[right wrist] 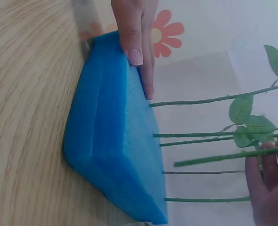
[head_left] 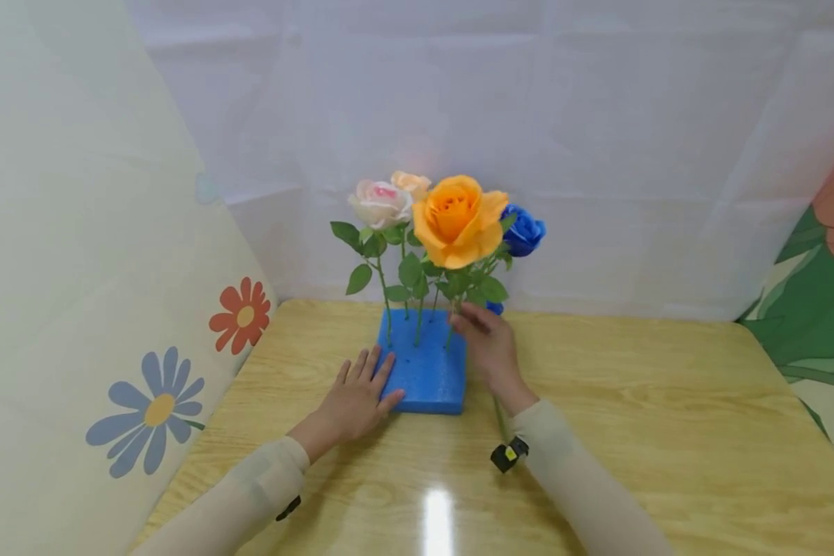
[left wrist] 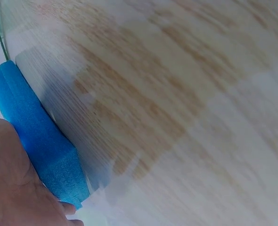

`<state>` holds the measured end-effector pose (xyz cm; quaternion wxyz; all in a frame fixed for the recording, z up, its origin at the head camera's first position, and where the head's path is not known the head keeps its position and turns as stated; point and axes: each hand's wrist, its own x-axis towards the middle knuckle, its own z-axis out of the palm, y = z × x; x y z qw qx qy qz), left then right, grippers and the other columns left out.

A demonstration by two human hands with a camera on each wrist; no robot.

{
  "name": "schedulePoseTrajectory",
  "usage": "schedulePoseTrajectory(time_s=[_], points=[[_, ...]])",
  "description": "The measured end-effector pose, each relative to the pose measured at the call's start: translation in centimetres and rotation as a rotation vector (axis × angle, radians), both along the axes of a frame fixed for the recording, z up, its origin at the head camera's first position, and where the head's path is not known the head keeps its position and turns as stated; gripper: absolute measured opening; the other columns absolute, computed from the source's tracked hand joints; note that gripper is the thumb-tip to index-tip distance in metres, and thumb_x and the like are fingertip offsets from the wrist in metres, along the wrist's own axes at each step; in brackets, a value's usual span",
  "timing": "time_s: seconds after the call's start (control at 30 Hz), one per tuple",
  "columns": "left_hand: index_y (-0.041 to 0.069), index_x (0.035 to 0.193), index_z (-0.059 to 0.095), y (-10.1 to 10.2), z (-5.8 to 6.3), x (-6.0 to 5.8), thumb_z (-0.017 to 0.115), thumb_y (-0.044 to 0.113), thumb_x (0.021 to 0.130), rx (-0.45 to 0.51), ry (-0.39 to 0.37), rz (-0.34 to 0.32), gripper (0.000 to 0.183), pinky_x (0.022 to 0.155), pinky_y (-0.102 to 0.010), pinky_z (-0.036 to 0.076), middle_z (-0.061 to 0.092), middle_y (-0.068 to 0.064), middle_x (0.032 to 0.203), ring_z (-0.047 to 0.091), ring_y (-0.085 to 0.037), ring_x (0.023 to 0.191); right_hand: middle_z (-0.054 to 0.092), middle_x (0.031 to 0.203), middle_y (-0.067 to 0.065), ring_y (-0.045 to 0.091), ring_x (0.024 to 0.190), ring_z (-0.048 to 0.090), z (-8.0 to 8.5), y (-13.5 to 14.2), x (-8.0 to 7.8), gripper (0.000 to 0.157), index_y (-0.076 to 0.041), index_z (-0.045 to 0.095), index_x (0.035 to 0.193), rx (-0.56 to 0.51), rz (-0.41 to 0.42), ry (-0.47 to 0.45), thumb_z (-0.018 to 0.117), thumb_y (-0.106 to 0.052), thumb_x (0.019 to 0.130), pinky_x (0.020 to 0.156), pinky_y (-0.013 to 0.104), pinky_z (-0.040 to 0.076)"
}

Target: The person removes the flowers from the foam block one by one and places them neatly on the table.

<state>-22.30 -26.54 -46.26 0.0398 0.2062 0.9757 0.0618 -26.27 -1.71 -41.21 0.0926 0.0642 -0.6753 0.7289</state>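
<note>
A blue foam block (head_left: 427, 382) sits on the table with several rose stems standing upright in it. My left hand (head_left: 356, 398) rests on the block's left side with its fingers extended. Above the block, my right hand (head_left: 492, 347) pinches a green rose stem (right wrist: 209, 159), whose cut lower end is apart from the foam in the right wrist view. This stem appears to belong to the large orange rose (head_left: 459, 220); leaves hide the join. Around it are a pink-white rose (head_left: 381, 205), a peach rose (head_left: 410, 183) and a blue rose (head_left: 523, 232).
Another blue bloom (head_left: 495, 307) shows low behind my right hand. A green stem (head_left: 500, 417) lies on the wooden table (head_left: 639, 401) beside my right forearm, mostly hidden. A white cloth (head_left: 632, 154) hangs behind the table, with flower-printed panels (head_left: 160, 409) at the sides.
</note>
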Motion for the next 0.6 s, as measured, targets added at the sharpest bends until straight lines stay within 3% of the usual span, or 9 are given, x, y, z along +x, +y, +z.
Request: schedulePoseTrajectory(time_s=[0.2,0.3,0.6], points=[[0.005,0.162,0.019,0.2,0.1,-0.1,0.03,0.058,0.107,-0.014,-0.023,0.0,0.077,0.119,-0.066,0.013,0.008,-0.024,0.168,0.011,-0.046,0.153,0.072,0.114,0.022,0.012,0.091,0.072,0.8,1.6,1.2,0.032,0.003,0.067,0.126,0.03,0.072,0.027,0.069,-0.002,0.095,0.084,0.032,0.06],[0.005,0.162,0.02,0.1,0.1,-0.1,0.031,0.056,0.107,-0.012,-0.023,-0.001,0.076,0.119,-0.066,0.014,0.009,-0.024,0.167,0.012,-0.046,0.153,0.07,0.118,0.025,0.015,0.091,0.072,1.0,2.6,1.8,0.033,0.002,0.067,0.127,0.048,0.101,0.041,0.069,-0.004,0.095,0.085,0.038,0.06],[0.003,0.161,0.022,0.0,0.2,-0.2,0.034,0.055,0.107,-0.006,-0.014,-0.001,0.075,0.118,-0.067,0.015,0.011,-0.025,0.167,0.014,-0.048,0.152,0.071,0.108,0.025,0.032,0.094,0.072,1.7,5.6,2.9,0.031,0.004,0.067,0.124,0.089,0.072,0.015,0.07,-0.004,0.095,0.083,0.044,0.06]])
